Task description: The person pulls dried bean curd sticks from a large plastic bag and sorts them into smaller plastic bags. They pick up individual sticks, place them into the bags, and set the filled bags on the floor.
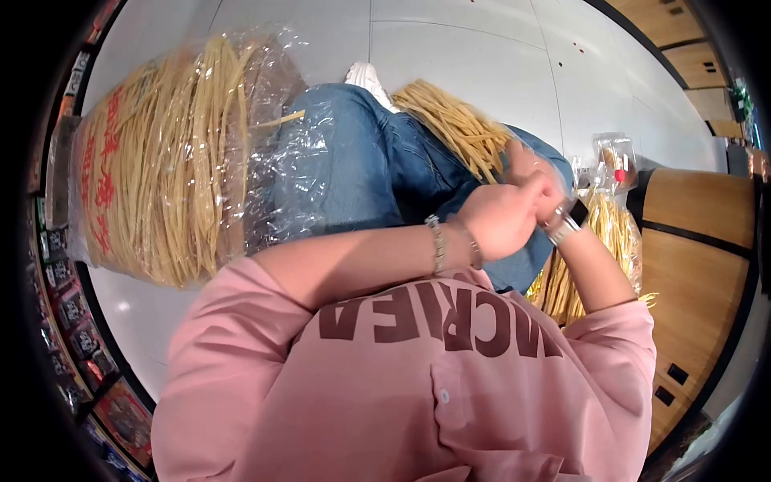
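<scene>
My right hand (pixel 525 158) is closed at the near end of a bundle of dried tofu sticks (pixel 452 122). The pale yellow sticks lie slantwise across my right thigh. My left hand (pixel 499 218) crosses over in front, its fingers pinched together against the right hand near the wrist. Whatever those fingers hold, if anything, is hidden. A watch (pixel 569 222) sits on my right wrist, and a bracelet (pixel 437 243) is on my left. Part of the right hand is covered by the left.
On the left stands a large clear plastic bag (pixel 173 161) full of long yellow sticks, its mouth towards my leg. Shiny gold strands in a clear bag (pixel 613 233) are at my right. Shelves of packaged goods (pixel 76 321) run along the left; wooden cabinets (pixel 691 273) line the right.
</scene>
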`<state>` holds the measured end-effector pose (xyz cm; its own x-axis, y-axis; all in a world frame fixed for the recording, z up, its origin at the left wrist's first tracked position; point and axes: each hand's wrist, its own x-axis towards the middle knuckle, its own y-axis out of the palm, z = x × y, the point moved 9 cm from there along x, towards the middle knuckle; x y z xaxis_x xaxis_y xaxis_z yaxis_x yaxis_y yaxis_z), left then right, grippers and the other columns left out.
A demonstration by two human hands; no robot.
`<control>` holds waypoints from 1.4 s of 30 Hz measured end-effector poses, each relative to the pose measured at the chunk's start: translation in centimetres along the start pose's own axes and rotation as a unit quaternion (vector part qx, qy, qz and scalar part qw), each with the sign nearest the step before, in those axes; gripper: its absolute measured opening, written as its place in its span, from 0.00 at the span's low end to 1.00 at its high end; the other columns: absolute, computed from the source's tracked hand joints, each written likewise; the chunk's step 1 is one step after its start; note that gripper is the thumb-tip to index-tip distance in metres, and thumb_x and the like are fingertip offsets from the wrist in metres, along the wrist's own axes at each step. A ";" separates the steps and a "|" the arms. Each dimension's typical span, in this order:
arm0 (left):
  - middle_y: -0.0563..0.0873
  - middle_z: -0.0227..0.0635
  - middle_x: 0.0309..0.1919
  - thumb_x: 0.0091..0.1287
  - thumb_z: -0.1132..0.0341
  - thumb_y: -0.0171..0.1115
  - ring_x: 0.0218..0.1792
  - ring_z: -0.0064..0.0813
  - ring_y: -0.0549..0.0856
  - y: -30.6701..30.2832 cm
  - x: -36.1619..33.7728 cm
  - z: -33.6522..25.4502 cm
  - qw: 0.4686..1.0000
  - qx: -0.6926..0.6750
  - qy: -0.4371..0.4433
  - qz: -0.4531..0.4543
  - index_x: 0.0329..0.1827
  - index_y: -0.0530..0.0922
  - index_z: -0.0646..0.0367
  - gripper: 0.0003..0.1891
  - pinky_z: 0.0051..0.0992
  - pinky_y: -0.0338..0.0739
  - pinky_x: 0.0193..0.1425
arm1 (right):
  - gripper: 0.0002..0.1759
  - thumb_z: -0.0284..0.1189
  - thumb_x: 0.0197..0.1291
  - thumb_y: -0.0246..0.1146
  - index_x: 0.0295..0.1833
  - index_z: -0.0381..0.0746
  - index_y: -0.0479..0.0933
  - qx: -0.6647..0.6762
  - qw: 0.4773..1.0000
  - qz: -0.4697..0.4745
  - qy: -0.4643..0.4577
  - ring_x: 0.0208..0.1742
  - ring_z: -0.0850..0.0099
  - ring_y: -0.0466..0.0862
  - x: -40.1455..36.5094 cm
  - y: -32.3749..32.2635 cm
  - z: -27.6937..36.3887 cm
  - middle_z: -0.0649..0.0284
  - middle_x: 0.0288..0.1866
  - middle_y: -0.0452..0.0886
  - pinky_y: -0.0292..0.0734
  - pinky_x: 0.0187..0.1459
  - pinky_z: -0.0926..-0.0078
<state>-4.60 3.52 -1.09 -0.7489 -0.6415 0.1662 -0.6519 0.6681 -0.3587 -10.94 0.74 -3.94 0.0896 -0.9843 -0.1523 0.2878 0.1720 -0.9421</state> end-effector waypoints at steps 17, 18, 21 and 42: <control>0.76 0.43 0.17 0.52 0.72 0.51 0.20 0.42 0.78 -0.7 -8.6 4.4 0.970 0.115 -0.096 0.189 0.57 0.62 0.61 0.26 0.37 0.71 0.25 | 0.16 0.28 0.64 0.48 0.56 0.34 0.64 0.540 0.705 -0.429 0.164 0.37 0.70 0.79 -19.1 -8.4 -6.4 0.55 0.41 0.76 0.75 0.44 0.72; 0.76 0.43 0.17 0.52 0.72 0.51 0.20 0.43 0.78 -0.8 -8.6 4.4 0.969 0.129 -0.103 0.186 0.54 0.63 0.60 0.23 0.38 0.71 0.25 | 0.17 0.28 0.65 0.47 0.57 0.34 0.63 0.538 0.691 -0.459 0.153 0.37 0.70 0.79 -19.0 -8.9 -6.3 0.55 0.41 0.76 0.74 0.44 0.72; 0.76 0.44 0.17 0.51 0.72 0.51 0.22 0.45 0.78 -1.2 -8.6 4.7 0.961 0.165 -0.128 0.181 0.43 0.66 0.59 0.14 0.40 0.70 0.26 | 0.18 0.24 0.63 0.49 0.59 0.35 0.60 0.516 0.710 -0.454 0.155 0.36 0.71 0.78 -17.6 -7.8 -4.6 0.57 0.39 0.76 0.74 0.43 0.75; 0.66 0.38 0.09 0.58 0.71 0.55 0.10 0.33 0.66 -4.6 -6.1 4.3 0.982 0.118 -0.134 0.055 0.20 0.63 0.61 0.12 0.28 0.62 0.17 | 0.16 0.29 0.57 0.54 0.51 0.36 0.65 0.395 0.878 0.156 0.220 0.28 0.51 0.76 -17.5 1.8 2.5 0.50 0.28 0.76 0.70 0.32 0.62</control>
<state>3.52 2.74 -4.43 -0.7346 -0.6673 -0.1226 -0.4985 0.6535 -0.5696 -9.59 18.41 -2.24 -0.0458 -0.7746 -0.6308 0.9018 0.2395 -0.3596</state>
